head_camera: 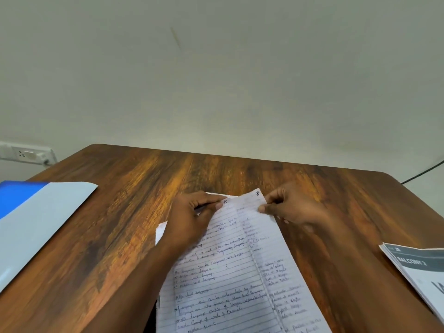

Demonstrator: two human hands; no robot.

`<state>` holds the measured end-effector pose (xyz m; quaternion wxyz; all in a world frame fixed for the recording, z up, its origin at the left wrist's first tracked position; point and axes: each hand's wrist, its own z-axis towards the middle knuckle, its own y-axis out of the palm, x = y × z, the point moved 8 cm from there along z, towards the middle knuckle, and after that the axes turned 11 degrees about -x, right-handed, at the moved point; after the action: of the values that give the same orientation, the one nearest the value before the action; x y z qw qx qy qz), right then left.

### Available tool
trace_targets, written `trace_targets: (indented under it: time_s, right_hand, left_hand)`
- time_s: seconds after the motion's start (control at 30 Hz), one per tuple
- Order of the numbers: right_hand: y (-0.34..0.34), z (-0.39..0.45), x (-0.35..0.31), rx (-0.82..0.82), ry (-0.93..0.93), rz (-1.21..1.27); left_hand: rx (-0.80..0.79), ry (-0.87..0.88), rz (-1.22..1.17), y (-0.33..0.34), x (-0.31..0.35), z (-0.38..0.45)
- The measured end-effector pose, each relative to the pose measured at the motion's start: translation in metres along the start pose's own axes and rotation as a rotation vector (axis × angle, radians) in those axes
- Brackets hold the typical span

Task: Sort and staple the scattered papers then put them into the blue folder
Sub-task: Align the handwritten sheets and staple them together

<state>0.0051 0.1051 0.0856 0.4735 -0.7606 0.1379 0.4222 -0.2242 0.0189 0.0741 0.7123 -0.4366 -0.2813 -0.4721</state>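
Thin lined papers [230,272] with blue handwriting lie at the near edge of the smooth brown wooden table [240,174]. The left hand [192,219] pinches the top of one sheet. The right hand [290,207] pinches the top corner of another sheet just beside it. A printed booklet [418,272] sits at the right edge. The shiny blue folder [36,217], lying open, rests at the left edge.
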Motion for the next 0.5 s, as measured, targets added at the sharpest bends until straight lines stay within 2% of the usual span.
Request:
trace_targets:
  time_s: [0.1, 0.3, 0.5]
  right_hand:
    - [0.015, 0.001, 0.001, -0.032, -0.049, 0.032]
    - [0.023, 0.005, -0.008, 0.058, -0.147, 0.184]
    - [0.043, 0.007, -0.015, -0.015, -0.159, 0.183]
  left_hand:
    - [0.005, -0.011, -0.003, 0.004, 0.002, -0.002]
    - [0.032, -0.105, -0.035, 0.009, -0.008, -0.003]
    - [0.098, -0.117, -0.066, 0.004, -0.011, -0.003]
